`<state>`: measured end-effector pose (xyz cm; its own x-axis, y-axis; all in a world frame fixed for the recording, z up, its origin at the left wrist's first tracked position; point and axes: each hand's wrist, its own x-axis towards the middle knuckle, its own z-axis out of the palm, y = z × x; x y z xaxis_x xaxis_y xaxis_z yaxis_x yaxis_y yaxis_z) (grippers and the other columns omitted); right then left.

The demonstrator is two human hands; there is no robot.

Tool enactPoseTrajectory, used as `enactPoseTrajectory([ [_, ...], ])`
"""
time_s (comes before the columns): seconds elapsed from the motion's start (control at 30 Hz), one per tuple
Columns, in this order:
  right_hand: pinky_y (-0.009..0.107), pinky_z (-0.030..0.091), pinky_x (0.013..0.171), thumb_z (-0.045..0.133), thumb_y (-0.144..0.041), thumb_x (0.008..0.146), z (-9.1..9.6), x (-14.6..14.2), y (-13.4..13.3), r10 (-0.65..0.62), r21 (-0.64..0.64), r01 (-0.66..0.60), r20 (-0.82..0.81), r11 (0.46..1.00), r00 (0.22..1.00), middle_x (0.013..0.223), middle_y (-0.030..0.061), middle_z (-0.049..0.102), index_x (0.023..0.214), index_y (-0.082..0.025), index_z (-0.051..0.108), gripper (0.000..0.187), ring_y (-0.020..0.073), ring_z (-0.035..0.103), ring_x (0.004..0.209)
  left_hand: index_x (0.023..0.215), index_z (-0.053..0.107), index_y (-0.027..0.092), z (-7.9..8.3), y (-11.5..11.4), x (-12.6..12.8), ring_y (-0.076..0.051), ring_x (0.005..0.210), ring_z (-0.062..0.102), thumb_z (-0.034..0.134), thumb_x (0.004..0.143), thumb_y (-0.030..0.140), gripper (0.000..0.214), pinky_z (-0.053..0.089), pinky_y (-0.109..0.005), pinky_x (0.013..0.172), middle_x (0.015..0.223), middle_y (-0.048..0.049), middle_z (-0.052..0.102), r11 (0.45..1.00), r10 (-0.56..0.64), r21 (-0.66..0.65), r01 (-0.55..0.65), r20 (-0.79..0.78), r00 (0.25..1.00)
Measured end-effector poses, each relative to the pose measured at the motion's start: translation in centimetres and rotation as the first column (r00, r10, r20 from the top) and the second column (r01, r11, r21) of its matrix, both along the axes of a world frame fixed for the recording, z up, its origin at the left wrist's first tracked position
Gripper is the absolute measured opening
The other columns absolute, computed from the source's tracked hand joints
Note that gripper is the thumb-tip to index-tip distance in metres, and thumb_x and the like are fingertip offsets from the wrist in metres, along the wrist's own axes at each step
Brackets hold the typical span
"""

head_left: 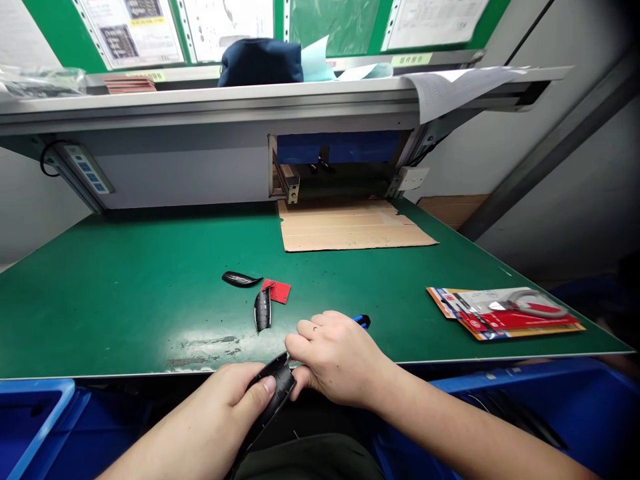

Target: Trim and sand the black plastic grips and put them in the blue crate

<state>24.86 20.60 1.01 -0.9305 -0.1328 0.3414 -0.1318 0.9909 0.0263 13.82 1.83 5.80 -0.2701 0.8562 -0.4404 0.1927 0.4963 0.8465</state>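
The left hand [225, 407] clamps a curved black plastic shell [281, 385] at the near edge of the table [125, 300], the right hand [335, 357] against it gripping a blue-handled tool [363, 322].

Glossy plastic shell [274, 393]; matt cardboard [350, 227]; scuffed green mat [200, 350].

Left hand [227, 407] and right hand [337, 357] grip side by side.

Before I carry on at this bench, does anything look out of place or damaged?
The green mat has a worn patch near its front edge, and a paper sheet droops over the shelf edge instead of lying flat.
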Motion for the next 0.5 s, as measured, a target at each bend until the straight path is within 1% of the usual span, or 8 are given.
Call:
enactPoseTrajectory([
  [0.2,0.031,0.016,0.055,0.034,-0.058,0.098,-0.9,-0.1,0.2,0.046,-0.033,-0.042,0.139,0.999,0.989,0.066,0.0017,0.054,0.075,-0.019,0.051,0.048,0.0146,0.042,0.055,0.086,0.066,0.027,-0.5,0.5,0.1,-0.025,0.1,0.058,0.038,0.093,0.052,0.038,0.042,-0.028,0.076,0.097,-0.0006,0.067,1.0,-0.011,0.007,0.013,-0.214,0.977],
  [0.27,0.029,0.02,0.055,0.041,-0.06,0.096,-0.9,-0.2,0.5,0.092,-0.176,-0.052,0.225,0.983,0.97,0.066,0.0004,0.054,0.075,-0.019,0.051,0.047,0.0134,0.043,0.056,0.086,0.066,0.028,-0.6,0.5,0.0,-0.026,0.102,0.057,0.037,0.093,0.053,0.039,0.042,-0.028,0.076,0.098,-0.0013,0.067,1.0,-0.02,-0.018,0.016,-0.236,0.972],
  [0.3,0.027,0.021,0.054,0.043,-0.061,0.095,-0.8,-0.2,0.7,0.145,-0.292,-0.061,0.276,0.955,0.95,0.065,-0.001,0.052,0.074,-0.019,0.05,0.047,0.0124,0.042,0.056,0.086,0.067,0.028,-0.6,0.5,-0.1,-0.026,0.103,0.057,0.037,0.093,0.054,0.04,0.042,-0.028,0.077,0.098,-0.0013,0.067,0.999,-0.023,-0.028,0.017,-0.236,0.971],
  [0.33,0.025,0.023,0.053,0.042,-0.062,0.095,-0.5,-0.1,1.0,0.226,-0.429,-0.072,0.322,0.901,0.919,0.063,-0.0024,0.049,0.073,-0.019,0.049,0.049,0.0115,0.041,0.056,0.087,0.067,0.028,-0.7,0.5,-0.3,-0.026,0.104,0.056,0.037,0.093,0.055,0.04,0.042,-0.028,0.078,0.099,-0.001,0.067,0.999,-0.024,-0.03,0.018,-0.237,0.971],
  [0.37,0.023,0.026,0.053,0.039,-0.064,0.095,-0.2,-0.1,1.4,0.321,-0.57,-0.075,0.344,0.818,0.882,0.062,-0.0033,0.047,0.073,-0.018,0.047,0.051,0.0108,0.041,0.056,0.091,0.067,0.029,-0.7,0.5,-0.4,-0.025,0.106,0.055,0.037,0.092,0.057,0.04,0.042,-0.028,0.081,0.102,-0.0006,0.067,0.999,-0.026,-0.027,0.02,-0.238,0.971],
  [0.43,0.021,0.032,0.056,0.032,-0.067,0.095,0.5,0.1,1.9,0.463,-0.795,-0.05,0.3,0.604,0.834,0.068,-0.003,0.046,0.077,-0.018,0.047,0.055,0.0108,0.042,0.061,0.106,0.065,0.032,-0.8,0.3,-0.8,-0.025,0.114,0.051,0.039,0.092,0.059,0.04,0.04,-0.028,0.089,0.116,0.0006,0.063,1.0,-0.009,-0.006,0.008,-0.226,0.974],
  [0.47,0.021,0.036,0.06,0.032,-0.068,0.094,0.8,0.2,2.1,0.476,-0.854,-0.029,0.261,0.519,0.84,0.074,-0.0018,0.049,0.083,-0.018,0.048,0.054,0.0116,0.044,0.066,0.115,0.062,0.034,-0.9,0.2,-0.9,-0.024,0.118,0.048,0.041,0.091,0.059,0.041,0.037,-0.028,0.094,0.124,0.0017,0.06,1.0,0.016,0.013,-0.014,-0.2,0.98],
  [0.5,0.022,0.039,0.065,0.033,-0.066,0.095,1.0,0.4,2.2,0.445,-0.879,-0.002,0.24,0.476,0.863,0.082,-0.0001,0.051,0.09,-0.018,0.049,0.051,0.0128,0.046,0.072,0.123,0.058,0.035,-1.0,0.1,-1.1,-0.023,0.12,0.046,0.043,0.091,0.058,0.042,0.034,-0.027,0.098,0.13,0.0021,0.056,0.997,0.069,0.046,-0.063,-0.153,0.986],
])
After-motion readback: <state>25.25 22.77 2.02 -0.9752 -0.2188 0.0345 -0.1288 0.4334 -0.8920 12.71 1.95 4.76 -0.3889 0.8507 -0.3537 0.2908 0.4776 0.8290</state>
